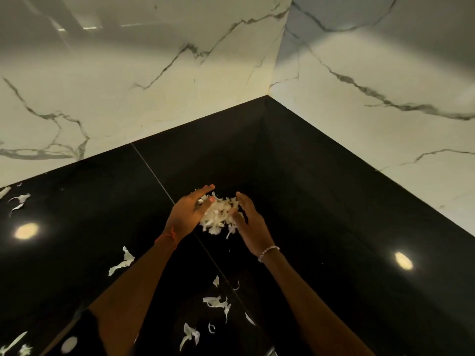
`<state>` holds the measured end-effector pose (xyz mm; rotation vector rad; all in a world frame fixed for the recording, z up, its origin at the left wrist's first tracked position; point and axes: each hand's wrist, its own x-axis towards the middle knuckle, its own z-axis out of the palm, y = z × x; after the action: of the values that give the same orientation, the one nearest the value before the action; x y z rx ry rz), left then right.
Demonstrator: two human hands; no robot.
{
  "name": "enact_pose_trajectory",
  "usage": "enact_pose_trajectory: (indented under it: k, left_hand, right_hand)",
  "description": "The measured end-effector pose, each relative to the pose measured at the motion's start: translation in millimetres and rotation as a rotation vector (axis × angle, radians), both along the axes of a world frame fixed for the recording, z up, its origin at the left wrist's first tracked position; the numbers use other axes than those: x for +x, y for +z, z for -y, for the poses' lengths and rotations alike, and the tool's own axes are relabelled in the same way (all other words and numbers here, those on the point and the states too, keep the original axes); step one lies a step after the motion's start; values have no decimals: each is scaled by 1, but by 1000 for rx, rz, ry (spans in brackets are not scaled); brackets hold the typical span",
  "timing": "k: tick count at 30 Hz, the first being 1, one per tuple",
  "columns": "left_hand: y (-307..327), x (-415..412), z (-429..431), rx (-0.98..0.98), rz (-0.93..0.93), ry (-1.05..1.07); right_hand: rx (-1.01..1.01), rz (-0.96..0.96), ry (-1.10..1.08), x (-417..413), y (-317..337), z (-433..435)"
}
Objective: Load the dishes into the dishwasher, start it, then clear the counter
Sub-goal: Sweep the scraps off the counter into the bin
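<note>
Two hands: the left hand point(189, 214) and the right hand point(250, 222) are set facing each other around one heap, near the middle of the view.
Heap: a loose pile of pale shredded vegetable scraps point(219, 214) is pressed between the palms; whether it is lifted off the surface cannot be told.
Left fingers: held nearly straight and close together, laid against the pile at its 9 o'clock side.
Right fingers: gently curved (not clenched), laid against the pile at its 3 o'clock side.
Counter: a glossy black stone counter point(334, 227) is seen running into a corner at 12 o'clock.
Stray scraps: thin pale strips point(217, 303) are scattered on the counter at 6, 8 and 9 o'clock of the pile, apart from it.
Walls: white marble wall panels with grey veins point(154, 73) are met behind the counter.
Wrists: a red thread point(168, 238) is worn on the left, a pale beaded bracelet point(268, 253) on the right.
</note>
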<state>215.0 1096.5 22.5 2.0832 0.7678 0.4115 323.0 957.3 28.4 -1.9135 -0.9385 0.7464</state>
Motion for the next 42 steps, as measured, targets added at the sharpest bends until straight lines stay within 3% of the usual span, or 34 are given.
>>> enact_pose_trajectory:
  k: [4, 11, 15, 20, 24, 27, 33, 36, 39, 42]
  left_hand:
    - [1, 1, 1, 42, -8, -13]
    - [-8, 0, -1, -38, -71, -22]
    - [-2, 6, 12, -334, 79, 101]
    - [10, 14, 51, -587, 423, 244]
    - [25, 18, 62, -785, 573, 428]
    - [32, 19, 65, -883, 629, 509]
    - [48, 7, 74, -1212, 838, 513]
    - [57, -1, 84, -1203, 867, 484]
    - [64, -11, 99, -1176, 877, 482]
    - [67, -21, 119, -1145, 885, 453]
  right_hand:
    - [-49, 21, -130, 2, 2, -7]
    - [-50, -8, -52, -27, 4, -20]
    - [51, -44, -119, -44, 4, -24]
    - [281, -500, -374, -67, 14, -34]
    - [310, -511, -516, -73, 22, -41]
    - [357, -635, -603, -74, 30, -41]
    - [462, -806, -617, -78, 51, -30]
    - [477, -895, -686, -88, 66, -22]
    - [467, -1125, -748, -98, 77, -7]
    - [459, -1088, -714, -109, 79, 12]
